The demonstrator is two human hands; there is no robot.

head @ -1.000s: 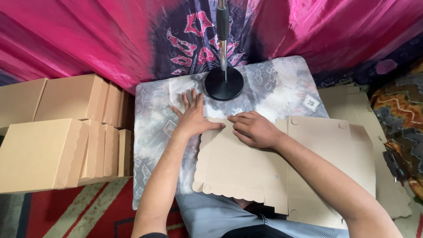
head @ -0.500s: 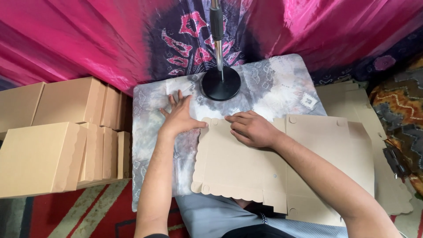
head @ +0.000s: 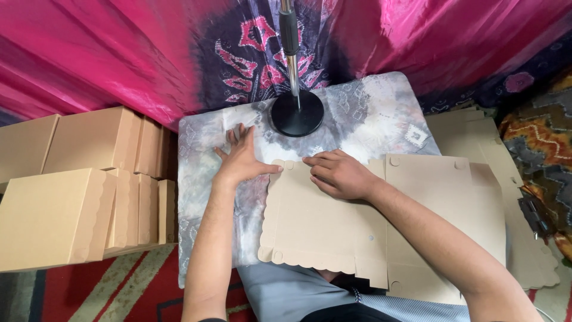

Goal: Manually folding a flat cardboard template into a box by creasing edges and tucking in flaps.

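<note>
Left fingers (head: 233, 136): spread wide and flat on the cloth, holding nothing; the thumb tip touches the far left corner of the cardboard.
Right fingers (head: 322, 162): curled loosely, tips pressing down on the far edge of the cardboard, gripping nothing.
Left hand (head: 241, 160): palm down on the desk, just left of the sheet.
Right hand (head: 341, 174): lies on top of the sheet, forearm crossing it toward the near right.
Flat cardboard box blank (head: 316, 226): matte brown, unfolded, scalloped near edge, round tabs at the corners, creased panels; it covers the near right of the desk and overhangs its near edge.
Desk (head: 381, 113): draped in a mottled grey tie-dye cloth.
Stand base (head: 297, 113): round, black, with a metal pole, at the far middle.
Folded boxes (head: 71, 185): plain brown cardboard, stacked on the left.
Pink fabric (head: 89, 53): glossy, creased backdrop on the far side.
</note>
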